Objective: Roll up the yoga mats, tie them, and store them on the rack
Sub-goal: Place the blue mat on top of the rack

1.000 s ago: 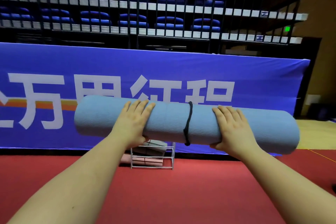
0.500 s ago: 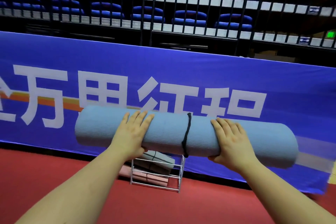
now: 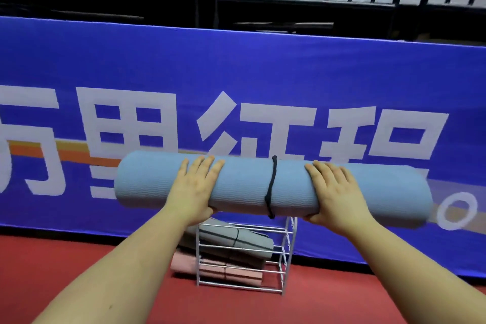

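**Nearly there: tied blue mat carried toward the rack**

Head view. Both hands were out in front, carrying a rolled blue mat [image 3: 263,187] level and crosswise in the air, above and short of the rack [image 3: 285,258]. Left hand [image 3: 196,189] gripped it left of centre, fingers draped over the top, thumb tucked beneath. Right hand [image 3: 332,192] gripped it the same way right of centre. A black cord [image 3: 271,187] circled the roll between the two hands; that spacing probably kept the long roll balanced and the tie undisturbed.

The rack stood on the red floor [image 3: 263,308], close against the blue banner [image 3: 263,73]. A grey mat [image 3: 231,241] and a pink mat [image 3: 210,268] lay in it already, each banded dark, grey above pink. Rolling and tying looked finished for this mat; only storing remained.

Hard to make out: the carried roll and the left forearm covered the rack's top and upper left, so free space there could not be judged. Both thumbs were mostly hidden. Cord's knot not discernible. Banner lettering was cut off at left; the roll's right end was blurred.
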`<state>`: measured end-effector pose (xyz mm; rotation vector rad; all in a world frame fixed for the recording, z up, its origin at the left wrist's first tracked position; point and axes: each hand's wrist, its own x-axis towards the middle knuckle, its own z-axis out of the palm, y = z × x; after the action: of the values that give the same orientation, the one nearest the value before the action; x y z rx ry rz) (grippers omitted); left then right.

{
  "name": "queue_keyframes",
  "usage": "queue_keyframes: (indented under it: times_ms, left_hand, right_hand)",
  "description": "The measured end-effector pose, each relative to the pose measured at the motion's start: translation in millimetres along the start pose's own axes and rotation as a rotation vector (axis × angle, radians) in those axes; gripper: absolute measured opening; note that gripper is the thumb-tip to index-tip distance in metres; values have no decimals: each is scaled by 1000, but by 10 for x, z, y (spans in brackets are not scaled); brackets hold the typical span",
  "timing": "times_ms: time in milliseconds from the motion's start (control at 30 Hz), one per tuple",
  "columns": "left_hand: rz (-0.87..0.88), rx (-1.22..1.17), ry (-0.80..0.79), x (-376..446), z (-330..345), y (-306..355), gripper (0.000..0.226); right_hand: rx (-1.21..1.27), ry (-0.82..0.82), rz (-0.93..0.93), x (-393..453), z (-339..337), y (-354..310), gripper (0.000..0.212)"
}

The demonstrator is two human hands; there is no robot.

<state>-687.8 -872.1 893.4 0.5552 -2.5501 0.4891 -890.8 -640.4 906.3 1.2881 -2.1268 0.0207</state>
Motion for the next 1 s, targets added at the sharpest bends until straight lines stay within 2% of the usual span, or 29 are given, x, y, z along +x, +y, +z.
queue_keyframes:
  times_ms: [200,367,667,800,1000]
  left_hand:
    - [40,-55,-32,1001,1010,-627,117]
    - [84,-54,-60,1713,1868,-809,124]
    - [20,-34,-150,2884,3417,-1080,118]
    - [38,-80,-212,3192,4081,-1162,126]
    - [77,-113,-233,3393,5342,-1201,129]
  right_hand:
    - [-15,-29,21,1078,833,-23,122]
    - [-7,-78,16,1743,1734,183,124]
    - [89,-175,-27,3020,3490,517,127]
    - [125,-260,-4,3337,4184,542,126]
    - [116,-295,35,3462,5392,417,128]
